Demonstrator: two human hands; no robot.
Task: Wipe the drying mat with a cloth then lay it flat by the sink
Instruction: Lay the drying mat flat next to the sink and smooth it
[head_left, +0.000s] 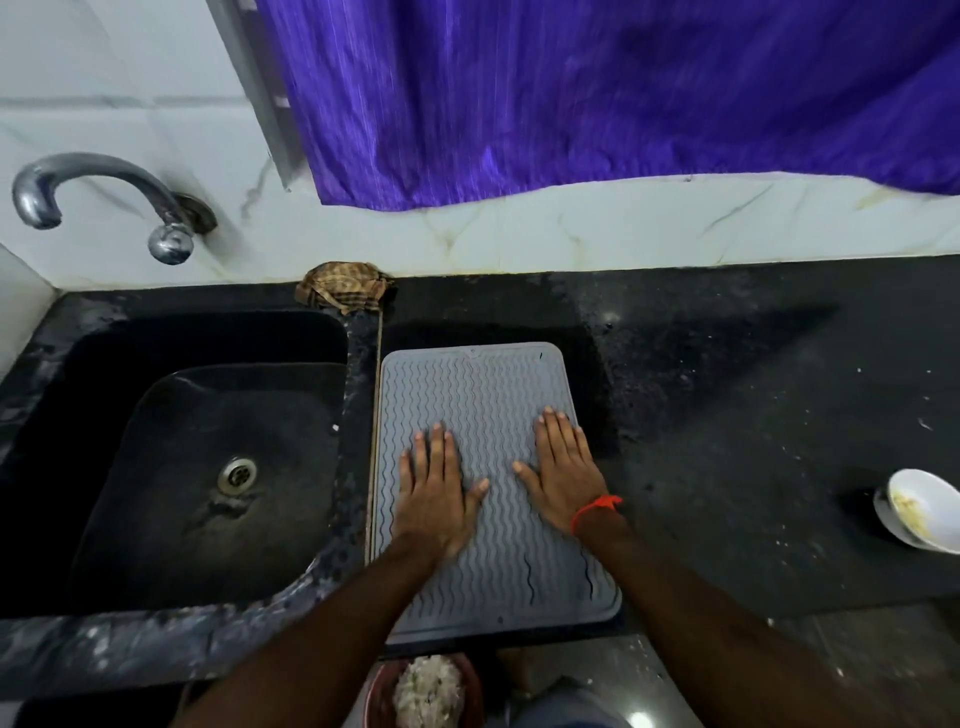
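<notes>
Head view: flat palms (435, 488) press ribbed mat (483, 395).

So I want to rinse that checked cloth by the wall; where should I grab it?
Pinch the checked cloth at its raised crumpled top, coming from above and in front; the wall blocks the back, and the bunched folds give fingers a ready grip.

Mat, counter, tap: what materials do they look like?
Mat: likely silicone or soft rubber, matte grey, with moulded wavy ribs and a raised rim; both hands press flat on it. Counter: looks like polished black granite, speckled, with faint reflections. Tap: metal, probably chrome-plated, shiny with bright highlights.
</notes>
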